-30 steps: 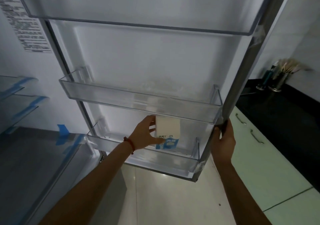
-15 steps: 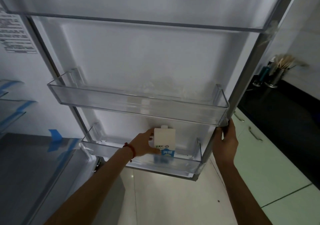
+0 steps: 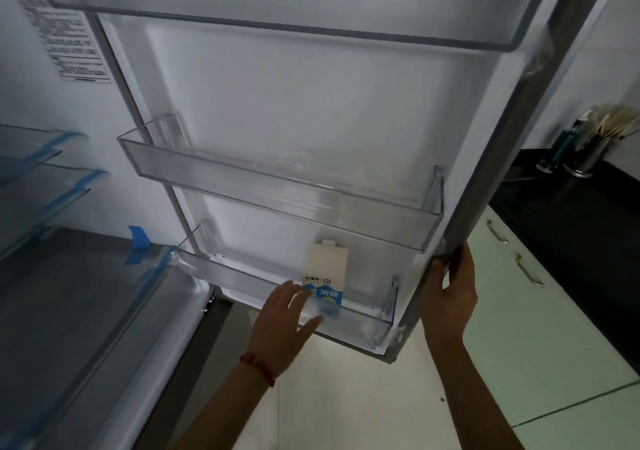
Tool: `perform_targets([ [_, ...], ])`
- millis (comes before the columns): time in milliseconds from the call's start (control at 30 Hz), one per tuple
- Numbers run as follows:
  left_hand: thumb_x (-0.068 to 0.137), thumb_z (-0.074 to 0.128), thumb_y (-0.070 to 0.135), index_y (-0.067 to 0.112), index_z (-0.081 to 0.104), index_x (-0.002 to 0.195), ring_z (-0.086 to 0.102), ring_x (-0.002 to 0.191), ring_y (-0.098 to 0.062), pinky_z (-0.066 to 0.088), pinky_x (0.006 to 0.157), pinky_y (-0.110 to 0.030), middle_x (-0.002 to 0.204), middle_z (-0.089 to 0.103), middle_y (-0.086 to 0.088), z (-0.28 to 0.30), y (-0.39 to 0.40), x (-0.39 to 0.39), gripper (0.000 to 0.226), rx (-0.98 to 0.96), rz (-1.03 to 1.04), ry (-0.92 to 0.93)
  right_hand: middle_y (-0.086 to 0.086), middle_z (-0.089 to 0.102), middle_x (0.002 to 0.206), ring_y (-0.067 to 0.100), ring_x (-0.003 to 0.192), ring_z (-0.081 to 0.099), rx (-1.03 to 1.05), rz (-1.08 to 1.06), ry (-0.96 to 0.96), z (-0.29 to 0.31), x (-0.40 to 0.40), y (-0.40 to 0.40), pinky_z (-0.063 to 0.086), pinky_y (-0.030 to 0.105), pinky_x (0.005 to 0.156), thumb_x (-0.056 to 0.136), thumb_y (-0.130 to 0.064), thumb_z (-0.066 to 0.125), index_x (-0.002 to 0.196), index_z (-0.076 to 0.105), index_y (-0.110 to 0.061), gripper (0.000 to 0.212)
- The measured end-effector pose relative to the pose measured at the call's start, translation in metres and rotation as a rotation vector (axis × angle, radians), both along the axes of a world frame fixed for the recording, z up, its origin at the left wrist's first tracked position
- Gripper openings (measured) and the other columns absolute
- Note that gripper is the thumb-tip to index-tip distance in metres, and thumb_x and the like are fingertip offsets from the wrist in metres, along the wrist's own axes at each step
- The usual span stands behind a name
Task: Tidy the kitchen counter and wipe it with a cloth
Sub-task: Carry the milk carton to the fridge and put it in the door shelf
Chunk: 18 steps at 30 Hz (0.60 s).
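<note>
- cardboard carton [image 3: 327, 269]: we judge it light, stiff, best held by its sides.
- left hand [image 3: 285, 325]: grip apart, empty.
- right hand [image 3: 450, 286]: grip clamped on door edge [image 3: 485, 189].

— Where is the left hand [image 3: 287, 321]?
— Fingers straight and spread, holding nothing, forearm reaching up, a red band at the wrist.
— And the right hand [image 3: 450, 293]?
— Curled round the fridge door's [image 3: 526, 158] outer edge, low down.
</note>
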<state>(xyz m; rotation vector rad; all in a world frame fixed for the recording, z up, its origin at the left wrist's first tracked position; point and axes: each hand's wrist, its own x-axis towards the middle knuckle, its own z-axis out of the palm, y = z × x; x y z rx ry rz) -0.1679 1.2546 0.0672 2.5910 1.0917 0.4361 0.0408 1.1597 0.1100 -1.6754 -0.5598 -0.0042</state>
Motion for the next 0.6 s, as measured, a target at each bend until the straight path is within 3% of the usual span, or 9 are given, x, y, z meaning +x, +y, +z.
perform_targets([
  [100,0.088,0.011,0.061,0.015,0.058,0.110,0.060,0.112,-0.027,0.037,0.092,-0.032,0.114,0.066,-0.009,-0.005,-0.010,-0.014,0.069,-0.009,0.038,0.009,-0.001,0.050,0.131,0.006,0.115,0.049,0.064,0.037,-0.081,-0.006,-0.008,-0.020,0.040,0.021,0.098,0.094,-0.015,0.047,0.135,0.041,-0.011,0.042],
  [200,0.088,0.012,0.060,0.014,0.055,0.114,0.056,0.116,-0.030,0.035,0.094,-0.036,0.120,0.063,-0.013,-0.010,-0.021,-0.027,0.068,-0.020,0.089,-0.029,0.008,0.056,0.117,0.000,0.102,0.053,0.142,0.079,-0.183,-0.009,-0.011,-0.040,0.042,0.011,0.093,0.089,-0.026,0.045,0.122,0.051,-0.003,0.040],
  [333,0.087,0.014,0.063,0.010,0.054,0.117,0.051,0.121,-0.030,0.034,0.097,-0.040,0.124,0.060,-0.015,-0.013,-0.033,-0.050,0.073,-0.038,0.157,-0.058,0.027,0.051,0.122,0.020,0.118,0.046,0.182,0.075,-0.309,-0.003,-0.021,-0.057,0.037,0.022,0.103,0.089,-0.020,0.043,0.113,0.054,0.001,0.034],
  [400,0.084,0.019,0.064,0.010,0.052,0.121,0.044,0.127,-0.028,0.030,0.103,-0.038,0.131,0.054,-0.015,-0.015,-0.038,-0.064,0.073,-0.025,0.181,-0.075,0.013,0.048,0.132,0.024,0.125,0.044,0.237,0.112,-0.287,0.004,-0.032,-0.062,0.038,0.030,0.105,0.090,-0.028,0.045,0.123,0.048,-0.013,0.036],
  [467,0.080,0.026,0.058,0.010,0.048,0.126,0.038,0.133,-0.025,0.027,0.109,-0.039,0.139,0.047,-0.012,-0.014,-0.043,-0.078,0.070,-0.023,0.221,-0.087,-0.018,0.046,0.133,0.011,0.125,0.045,0.304,0.173,-0.217,0.009,-0.047,-0.067,0.039,0.022,0.105,0.090,-0.036,0.044,0.130,0.038,-0.032,0.040],
  [533,0.078,0.026,0.055,0.011,0.045,0.129,0.036,0.134,-0.024,0.031,0.112,-0.045,0.142,0.043,-0.010,-0.013,-0.050,-0.094,0.071,-0.004,0.237,-0.086,-0.033,0.052,0.121,-0.004,0.114,0.051,0.333,0.240,-0.157,0.011,-0.065,-0.072,0.042,0.014,0.098,0.089,-0.034,0.042,0.127,0.036,-0.050,0.041],
  [600,0.078,0.025,0.057,0.013,0.041,0.133,0.036,0.134,-0.023,0.029,0.112,-0.040,0.145,0.039,-0.007,-0.010,-0.058,-0.113,0.072,-0.010,0.244,-0.072,-0.036,0.060,0.098,-0.012,0.091,0.056,0.301,0.243,-0.153,0.010,-0.086,-0.078,0.044,0.006,0.082,0.088,-0.034,0.038,0.112,0.044,-0.061,0.037],
])
